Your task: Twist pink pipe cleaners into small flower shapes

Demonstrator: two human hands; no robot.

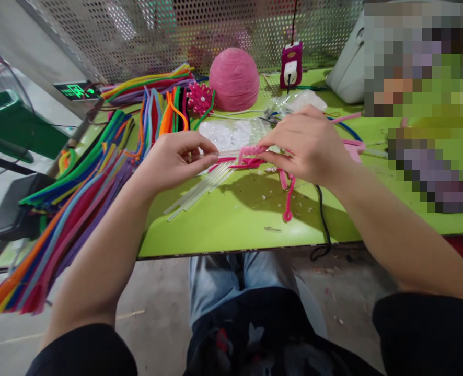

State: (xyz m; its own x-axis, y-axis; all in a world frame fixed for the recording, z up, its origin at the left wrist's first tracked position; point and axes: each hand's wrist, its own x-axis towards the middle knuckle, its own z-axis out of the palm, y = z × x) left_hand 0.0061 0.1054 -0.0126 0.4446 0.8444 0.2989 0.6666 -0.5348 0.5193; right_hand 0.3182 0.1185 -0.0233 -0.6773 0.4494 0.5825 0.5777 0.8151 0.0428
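- Head view: a person in blue jeans (213,277) sits at a green worktop (223,230), a black cord (324,219) curling over its near edge.
- A looped pink stem (288,201) and a fan of spare rods (200,190) lie just below the hands, apparently kept within easy reach.
- The left hand (172,156) grasps a clear rod (231,154) between thumb and fingers, seemingly to hold it level.
- The right hand (308,143) pinches one end of a pink coil (251,150), likely to keep its turns tight; the coil sits between the hands, seemingly around the rod, though blur leaves that uncertain.
- Behind them rests a clear bag (231,133) of white pieces; fuzzy stems (86,198) lie in colored bundles at left, perhaps grouped for picking.
- Farther back, a beaded flower (200,99) adjoins a pink ball (234,78), before a perforated panel (153,36).
- A green sign (76,90) shows a figure and arrow, its lettering too small to read; the purple socket block's (291,68) oval label is equally illegible.
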